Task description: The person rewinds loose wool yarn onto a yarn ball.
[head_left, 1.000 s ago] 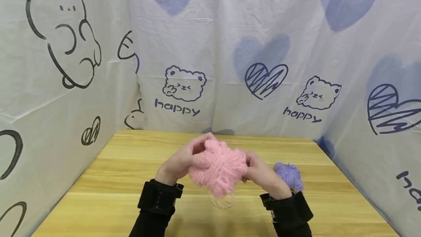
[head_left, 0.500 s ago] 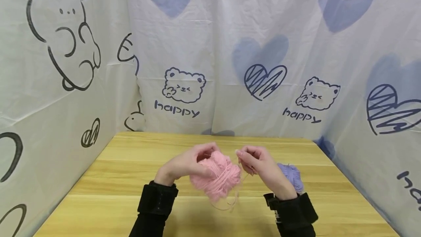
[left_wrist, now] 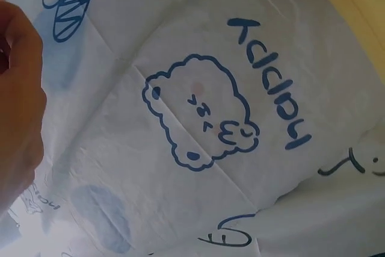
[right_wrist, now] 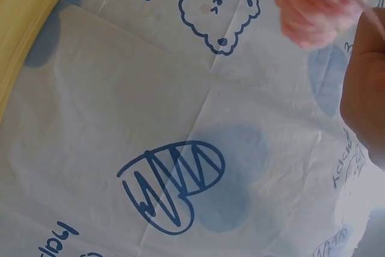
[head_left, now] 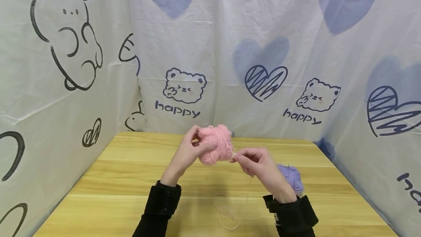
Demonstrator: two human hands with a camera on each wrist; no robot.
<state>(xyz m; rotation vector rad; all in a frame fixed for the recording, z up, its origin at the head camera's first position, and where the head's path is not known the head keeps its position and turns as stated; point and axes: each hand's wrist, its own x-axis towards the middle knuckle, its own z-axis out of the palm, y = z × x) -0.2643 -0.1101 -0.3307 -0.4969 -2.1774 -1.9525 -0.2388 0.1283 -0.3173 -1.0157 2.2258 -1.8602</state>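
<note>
Two hands, left hand (head_left: 187,153) gripping pink yarn ball (head_left: 215,145), right hand (head_left: 254,162) apparently pinching strand (head_left: 232,153)

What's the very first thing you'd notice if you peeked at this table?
The fluffy pink yarn ball, held up above the middle of the wooden table by the left hand. The right hand pinches a thin pink strand coming off it. A smaller purple yarn ball lies on the table's right side, and bear-and-heart cloth hangs all around.

A light wooden table (head_left: 125,178) stands enclosed by white cloth sheets (head_left: 204,39) printed with bears, blue hearts and "happy".
</note>
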